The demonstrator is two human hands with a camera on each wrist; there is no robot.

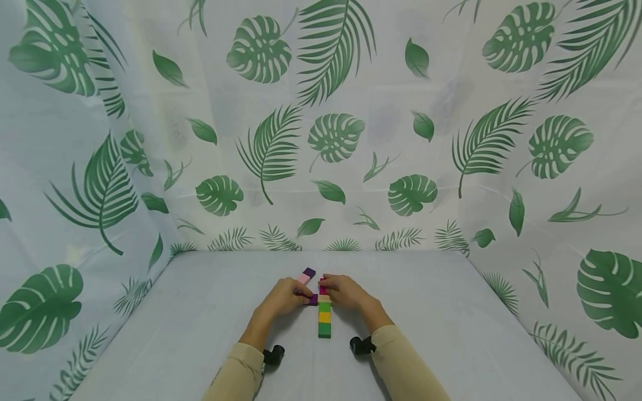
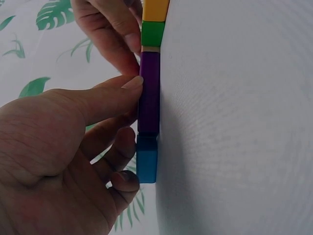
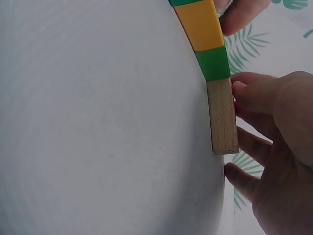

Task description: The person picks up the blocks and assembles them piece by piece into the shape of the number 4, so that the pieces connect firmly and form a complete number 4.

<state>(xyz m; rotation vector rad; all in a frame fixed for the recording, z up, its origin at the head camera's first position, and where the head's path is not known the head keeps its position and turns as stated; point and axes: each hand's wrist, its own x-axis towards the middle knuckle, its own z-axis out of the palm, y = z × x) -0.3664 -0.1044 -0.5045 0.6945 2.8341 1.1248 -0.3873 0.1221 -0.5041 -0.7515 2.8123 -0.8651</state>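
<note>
In the head view, toy blocks lie in a column on the table: a green block (image 1: 324, 331), a yellow block (image 1: 325, 317), another green block (image 1: 324, 307), a wooden block (image 1: 324, 299) and a magenta block (image 1: 323, 289). My left hand (image 1: 285, 296) pinches a purple block (image 2: 149, 93) at the wooden block's left side; its thumb shows against it in the left wrist view. A blue block (image 2: 146, 159) sits beyond the purple one, by the curled fingers. My right hand (image 1: 346, 291) holds the magenta block, its fingers partly covering it, thumb close to the wooden block in the right wrist view.
A pink block (image 1: 304, 279) and a dark purple block (image 1: 310, 272) lie end to end at a slant, just beyond my left hand. A white table (image 1: 200, 334) spreads around the blocks. Leaf-printed cloth (image 1: 376, 72) encloses its back and sides.
</note>
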